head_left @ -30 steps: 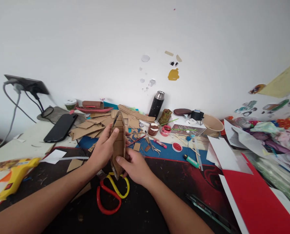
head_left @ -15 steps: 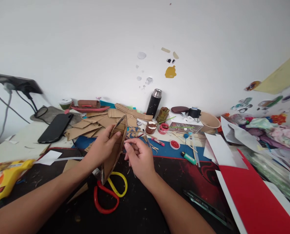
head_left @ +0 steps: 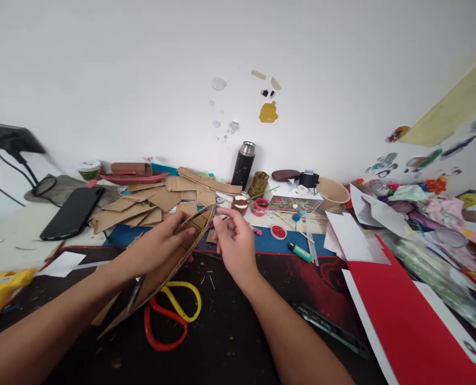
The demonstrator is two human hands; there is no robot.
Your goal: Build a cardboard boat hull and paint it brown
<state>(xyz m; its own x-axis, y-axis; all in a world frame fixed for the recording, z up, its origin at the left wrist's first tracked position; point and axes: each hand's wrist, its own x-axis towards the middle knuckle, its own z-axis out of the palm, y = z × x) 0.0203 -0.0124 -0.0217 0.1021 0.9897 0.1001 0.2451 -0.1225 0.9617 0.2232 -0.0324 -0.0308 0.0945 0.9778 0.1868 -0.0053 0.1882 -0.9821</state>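
My left hand [head_left: 161, 243] is closed around a long, pointed cardboard boat hull [head_left: 169, 270], tilted with its far tip up and to the right. The thumb lies inside the hull and the near end slants down to the left. At the far tip is my right hand [head_left: 235, 243], thumb and fingers drawn together close against it. What those fingers hold, if anything, is hidden. Beneath the hull lie scissors with one red and one yellow handle [head_left: 200, 305], their blades covered.
Cardboard scraps [head_left: 141, 206] pile up behind my left hand. Beyond stand a black flask [head_left: 243, 166] and paint jars [head_left: 259, 207]. A yellow glue gun [head_left: 5, 297] is at left, a green lighter [head_left: 301, 252] and a box cutter [head_left: 329, 329] at right, beside red card [head_left: 414, 315].
The cardboard hull has turned from steeply upright to a flatter slant, its near end swinging left. My right hand has come up to its tip. The view has shifted slightly right.
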